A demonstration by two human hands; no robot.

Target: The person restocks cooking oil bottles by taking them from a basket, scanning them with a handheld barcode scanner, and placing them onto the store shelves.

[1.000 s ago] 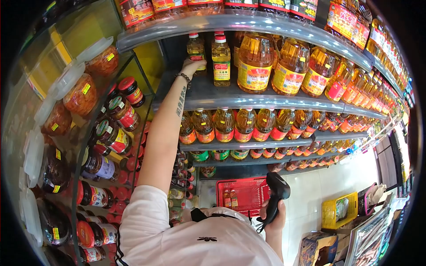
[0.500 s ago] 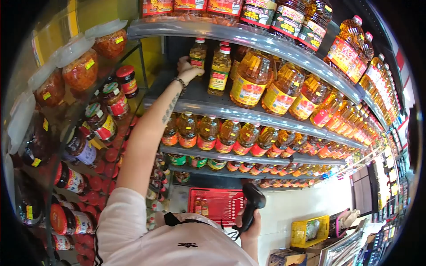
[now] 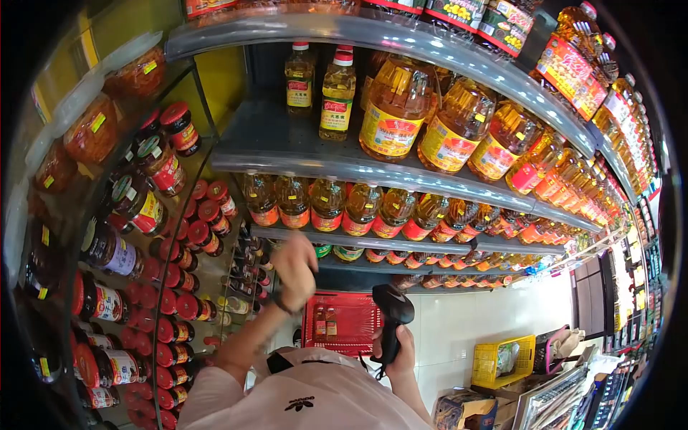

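My right hand [image 3: 404, 351] is wrapped round the handle of a black barcode scanner [image 3: 393, 308], held low in front of my body. My left hand [image 3: 295, 271] hangs in front of the lower shelves, above a red shopping basket [image 3: 362, 304]. Motion smears its fingers, and no object shows in it. On the upper shelf [image 3: 269, 136] a small oil bottle [image 3: 299, 80] stands upright at the left end. A second small oil bottle [image 3: 337, 100] with a yellow-green label stands to its right, with another red cap behind. Two small bottles [image 3: 326, 322] are in the basket.
Large oil jugs [image 3: 390, 118] fill the shelf to the right, with rows of oil bottles [image 3: 327, 208] below. Jars [image 3: 136, 204] crowd glass shelving on my left. A yellow crate [image 3: 494, 362] and cardboard boxes [image 3: 466, 412] sit on the floor at right.
My left hand has let go of the small oil bottle on the upper shelf and come down towards my body. The bottle stays on the shelf. My right hand still holds the scanner.
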